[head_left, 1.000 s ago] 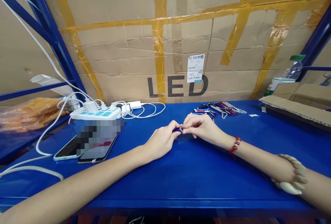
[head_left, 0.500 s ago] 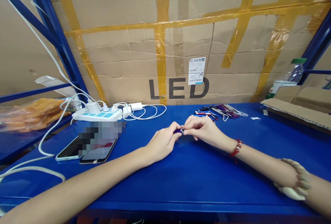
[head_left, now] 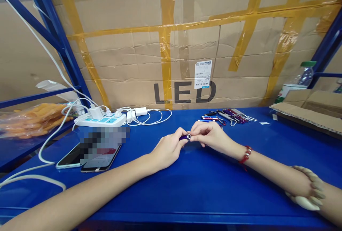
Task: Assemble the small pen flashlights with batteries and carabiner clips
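Both hands (head_left: 167, 150), nearly closed, pinch a purple tube (head_left: 184, 137) (silver-ended) above the blue tabletop (head_left: 173, 195).

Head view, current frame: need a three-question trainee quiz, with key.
1. Multiple choice: what does the left hand pinch?
a) a white plastic plug
b) a small purple cylinder with a silver end
c) a clear bottle with a green cap
2. True or false: the bracelet of red beads is at the wrist of the right hand.
3. Fill in: the large black letters on the brown taped cardboard read ___.

Key: 1 b; 2 true; 3 LED.
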`<state>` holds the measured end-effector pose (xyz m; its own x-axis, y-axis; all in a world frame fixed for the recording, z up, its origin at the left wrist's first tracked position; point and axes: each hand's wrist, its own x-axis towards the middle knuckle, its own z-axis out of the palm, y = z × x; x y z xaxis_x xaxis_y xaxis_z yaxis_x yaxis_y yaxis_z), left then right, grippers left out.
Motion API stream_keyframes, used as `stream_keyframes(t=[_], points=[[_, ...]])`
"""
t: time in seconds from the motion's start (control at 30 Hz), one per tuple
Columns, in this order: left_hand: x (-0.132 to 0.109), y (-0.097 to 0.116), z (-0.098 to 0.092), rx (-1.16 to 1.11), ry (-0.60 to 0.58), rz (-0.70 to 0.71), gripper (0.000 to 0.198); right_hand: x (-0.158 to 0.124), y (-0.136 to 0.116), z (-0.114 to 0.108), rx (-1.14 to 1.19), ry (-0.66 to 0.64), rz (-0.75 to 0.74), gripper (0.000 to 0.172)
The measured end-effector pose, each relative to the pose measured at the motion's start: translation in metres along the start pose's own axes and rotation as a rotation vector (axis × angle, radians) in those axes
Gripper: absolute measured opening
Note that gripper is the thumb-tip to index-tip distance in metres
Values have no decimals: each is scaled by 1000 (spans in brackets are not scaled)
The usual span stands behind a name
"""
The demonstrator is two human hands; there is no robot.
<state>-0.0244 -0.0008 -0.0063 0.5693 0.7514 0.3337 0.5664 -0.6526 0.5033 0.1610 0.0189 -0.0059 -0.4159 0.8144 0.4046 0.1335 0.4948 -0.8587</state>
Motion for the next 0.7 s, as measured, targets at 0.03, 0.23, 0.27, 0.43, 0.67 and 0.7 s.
stream_keyframes(t=[0.03, 0.23, 0.27, 0.43, 0.67, 0.7], points=[[0, 0, 0, -1, 1, -2, 10, 0, 0, 0, 1, -1, 1, 21], [0, 0, 0, -19, 4, 3, 10, -1, -1, 0, -7, 2, 0, 19], [0, -1, 0, -23, 4, 3, 10, -1, -1, 0, -7, 3, 1, 19], [0, -2, 1, -31, 5, 3, 11, 0, 1, 0, 6, 8, -13, 18], [0, 0, 0, -40, -5, -22, 10, 1, 3, 0, 26, 13, -11, 18], [0, 1, 0, -40, -4, -23, 10, 1, 3, 0, 33, 15, -13, 18]])
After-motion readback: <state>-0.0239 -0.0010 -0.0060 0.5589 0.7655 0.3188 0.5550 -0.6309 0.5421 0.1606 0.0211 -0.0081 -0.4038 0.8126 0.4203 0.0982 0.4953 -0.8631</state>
